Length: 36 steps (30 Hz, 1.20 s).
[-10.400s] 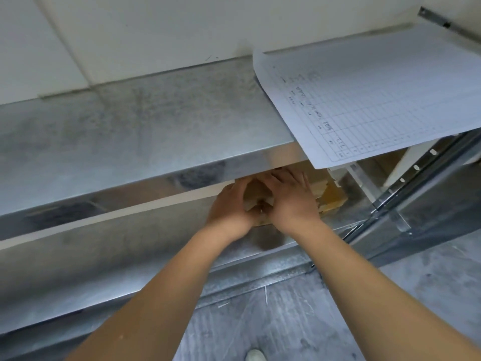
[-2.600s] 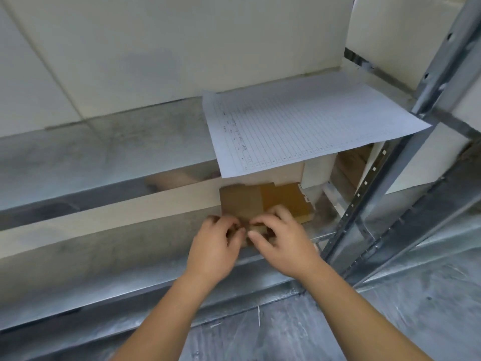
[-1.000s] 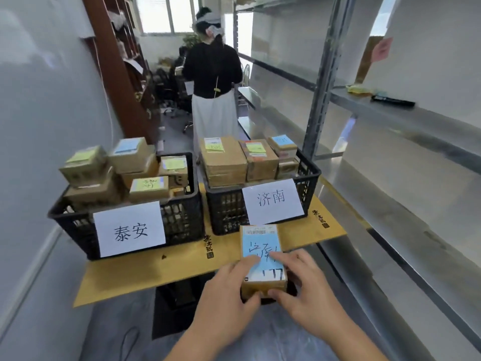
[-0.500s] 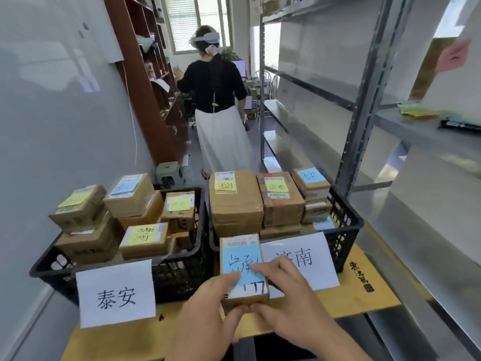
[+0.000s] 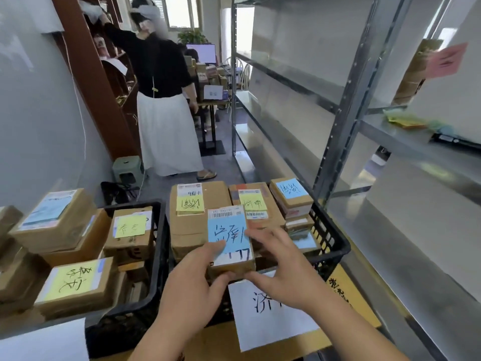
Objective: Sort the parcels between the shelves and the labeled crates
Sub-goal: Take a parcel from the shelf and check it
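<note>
A small cardboard parcel [image 5: 230, 238] with a blue handwritten note and a barcode label is held between my left hand [image 5: 194, 285] and my right hand [image 5: 279, 267]. It hovers over the front rim of the right black crate [image 5: 330, 243], which carries a white label with black characters [image 5: 270, 313]. Several parcels with yellow and blue notes fill that crate. The left black crate [image 5: 156, 259] holds parcels with yellow notes.
Both crates stand on a wooden board [image 5: 346, 290]. Grey metal shelving [image 5: 346, 126] runs along the right, with sticky notes on one shelf. A person in a black top and white skirt [image 5: 161, 105] stands in the aisle ahead, beside a green stool [image 5: 127, 169].
Both hands lifted the blue-noted parcel forward, from in front of the crate's label to above its front rim. Earlier I took it from a low shelf and turned toward the crates.
</note>
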{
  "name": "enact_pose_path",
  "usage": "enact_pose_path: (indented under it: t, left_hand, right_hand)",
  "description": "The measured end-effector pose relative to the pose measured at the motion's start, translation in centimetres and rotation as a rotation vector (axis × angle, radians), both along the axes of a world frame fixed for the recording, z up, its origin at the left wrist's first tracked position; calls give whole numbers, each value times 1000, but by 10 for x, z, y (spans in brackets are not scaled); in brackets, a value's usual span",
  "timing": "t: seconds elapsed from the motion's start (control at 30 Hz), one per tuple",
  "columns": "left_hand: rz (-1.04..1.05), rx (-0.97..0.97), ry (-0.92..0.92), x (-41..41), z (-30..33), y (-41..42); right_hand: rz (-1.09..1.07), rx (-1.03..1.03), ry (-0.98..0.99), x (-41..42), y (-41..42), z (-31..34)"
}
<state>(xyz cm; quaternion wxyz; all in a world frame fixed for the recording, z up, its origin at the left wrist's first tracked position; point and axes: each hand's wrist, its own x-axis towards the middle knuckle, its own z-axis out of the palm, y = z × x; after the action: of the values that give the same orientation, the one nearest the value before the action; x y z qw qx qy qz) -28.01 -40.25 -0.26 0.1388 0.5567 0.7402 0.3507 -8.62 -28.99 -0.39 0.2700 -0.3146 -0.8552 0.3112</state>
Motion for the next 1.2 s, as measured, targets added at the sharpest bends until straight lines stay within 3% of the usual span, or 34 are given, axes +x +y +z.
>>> enact_pose_path:
  t: [0.43,0.6,0.8,0.93,1.2]
  left_hand:
    - [-28,-21,3,-13,-1,131]
    - [14,-47,67,-1,-7,167]
    - [121,-80,94,20,-12,194]
    - [155,-91,146,30,-12,204]
    - [177,-122,190,37,-10,215]
  right_hand:
    - [-429,-19,-219,33,154,-4]
    - [-446,-55,-355,20,210,-11]
    - [-323,-25,-578,3,240,-25]
    - [-297,46,-630,3,248,-33]
    - [-349,1,-666,25,260,-34]
